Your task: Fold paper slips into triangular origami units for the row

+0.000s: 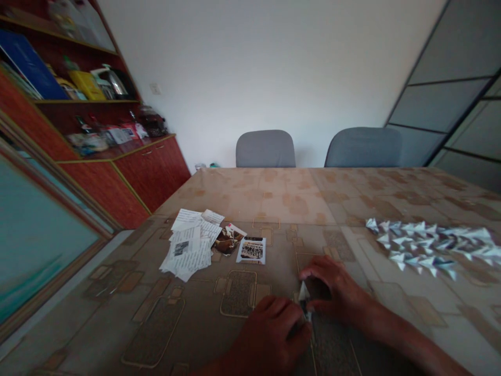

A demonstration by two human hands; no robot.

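Note:
A small folded piece of printed paper with a pointed upper end is between my hands, close to the tabletop. My left hand has its fingers curled and pinches the lower end of this paper. My right hand arches over from the right, its thumb against the paper's side and its index finger near the point. Part of the paper is hidden behind the fingers. Left of my hands lie a loose pile of printed paper pieces, a brown picture piece and a square paper with a photo.
Rows of folded pointed paper pieces stand on the right of the patterned table. Two grey chairs are at the far edge, before a white wall. A red-brown cabinet with shelved goods is at the left.

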